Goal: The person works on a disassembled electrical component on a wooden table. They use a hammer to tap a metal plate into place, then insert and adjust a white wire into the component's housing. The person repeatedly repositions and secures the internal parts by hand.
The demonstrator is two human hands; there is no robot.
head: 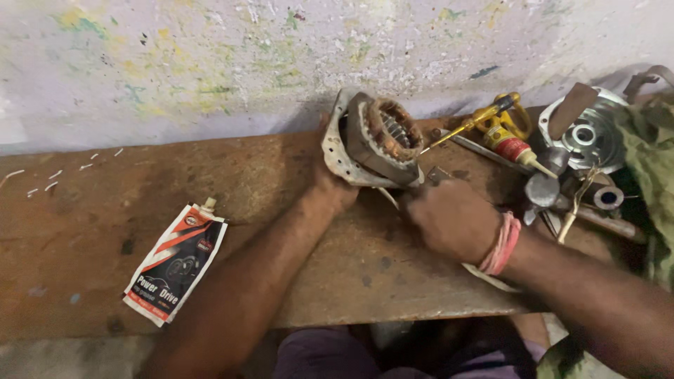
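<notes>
The motor part (375, 140), a metal housing ringed with copper wire, stands tilted on its edge near the back of the wooden bench (84, 231), close to the paint-flecked wall (210, 63). The left hand (333, 184) props it from behind; most of that hand is hidden by the housing, so how its fingers lie cannot be told. The right hand (449, 217) is curled into a fist just in front of the part, fingers drawn together, and whatever they grip is covered by the knuckles. A pink band (500, 244) circles that wrist. A squeezable pouch (175, 263) with a nozzle lies flat to the left, well apart. On the right, a yellow screwdriver (472, 121), a small bottle (512, 149) and a round metal cover (586, 133) are crowded together, partly hidden by green cloth (649, 147) at the edge.
</notes>
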